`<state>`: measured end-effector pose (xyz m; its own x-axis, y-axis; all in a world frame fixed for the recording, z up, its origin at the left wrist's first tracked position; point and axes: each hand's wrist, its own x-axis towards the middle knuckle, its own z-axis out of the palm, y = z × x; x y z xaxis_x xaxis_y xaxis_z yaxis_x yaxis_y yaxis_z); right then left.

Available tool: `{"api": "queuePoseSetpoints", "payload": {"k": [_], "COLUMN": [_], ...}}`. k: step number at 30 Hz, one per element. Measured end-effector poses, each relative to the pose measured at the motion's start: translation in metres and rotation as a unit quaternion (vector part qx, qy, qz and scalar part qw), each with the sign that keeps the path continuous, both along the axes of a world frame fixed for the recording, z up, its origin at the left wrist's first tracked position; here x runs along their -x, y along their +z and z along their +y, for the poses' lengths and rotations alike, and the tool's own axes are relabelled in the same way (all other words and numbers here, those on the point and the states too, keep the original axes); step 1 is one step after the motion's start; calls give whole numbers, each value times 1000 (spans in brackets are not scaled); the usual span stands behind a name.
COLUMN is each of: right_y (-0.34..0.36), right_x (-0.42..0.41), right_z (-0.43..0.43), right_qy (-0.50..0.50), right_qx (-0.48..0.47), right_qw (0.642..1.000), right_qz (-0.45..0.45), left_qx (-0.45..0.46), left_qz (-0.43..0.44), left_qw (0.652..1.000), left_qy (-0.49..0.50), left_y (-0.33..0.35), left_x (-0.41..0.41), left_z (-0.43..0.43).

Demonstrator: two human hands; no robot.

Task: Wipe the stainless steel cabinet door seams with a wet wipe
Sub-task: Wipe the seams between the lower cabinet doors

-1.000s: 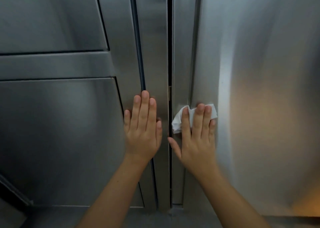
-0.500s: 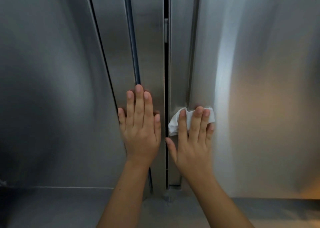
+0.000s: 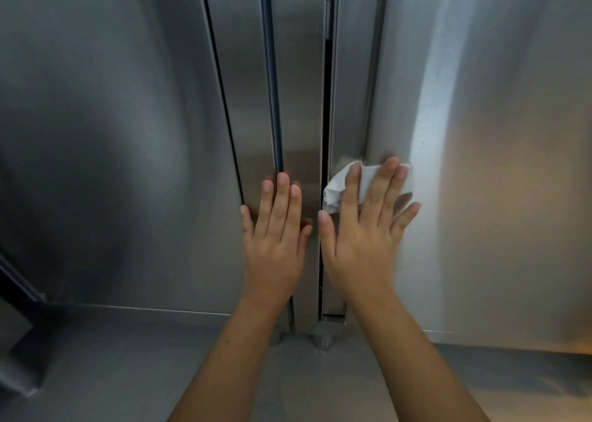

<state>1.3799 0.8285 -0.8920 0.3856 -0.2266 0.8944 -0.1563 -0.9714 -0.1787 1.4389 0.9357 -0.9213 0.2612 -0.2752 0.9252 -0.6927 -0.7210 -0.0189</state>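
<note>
Two hands lie flat on a steel cabinet, one on each side of the dark middle seam (image 3: 327, 101), close together but not touching. Left hand (image 3: 275, 239) rests open on the inner edge of the left door (image 3: 112, 117), fingers straight and together, pointing up, their tips over a narrower seam (image 3: 272, 85) that runs parallel to the middle one. Right hand (image 3: 362, 239) presses a white wipe (image 3: 334, 189) against the inner edge of the right door (image 3: 499, 133), just beside the middle seam. Its fingers (image 3: 351, 187) are straight and slightly spread over the wipe, nothing curled round it; the little finger angles off toward the right and the thumb lies along the door edge next to the seam. The wipe is crumpled, and its bunched left part sticks out past the index finger, close to the gap, while a flatter part shows between and beyond the fingertips. Both forearms come up from the bottom edge of the view. Below the doors runs a steel ledge (image 3: 112, 367), dull and shadowed on the left, with a warm glow at the lower right corner of the right door.
</note>
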Motion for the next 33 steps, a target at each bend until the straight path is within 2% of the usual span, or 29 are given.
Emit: {"api": "queuePoseSetpoints", "payload": {"k": [2, 6, 10, 13, 16, 19, 23, 33], "right_y": [-9, -65, -133, -156, -152, -115, -72, -123], "right_x": [0, 11, 27, 31, 29, 16, 3, 7], "right_z": [0, -8, -2, -3, -6, -8, -9, -7], "right_qy": [-7, -27, -11, 3, 2, 12, -24, -35], "right_qx": [1, 32, 6, -8, 9, 11, 15, 31], "right_qw": [1000, 996, 991, 988, 990, 996, 998, 997], "right_qz": [6, 81, 130, 151, 140, 88, 55, 64], "left_qx": [-8, -15, -19, -35, -49, -46, -45, -46], "left_qz": [1, -1, 17, 23, 12, 9, 7, 3], "left_qw": [1000, 1000, 1000, 999, 999, 999, 999, 999], "left_qy": [2, 6, 13, 13, 13, 14, 20, 12], "left_y": [0, -2, -25, -38, -38, -37, -38, -42], "left_x": [0, -1, 1, 4, 2, 1, 1, -7], "left_z": [2, 1, 1, 5, 9, 8, 7, 5]}}
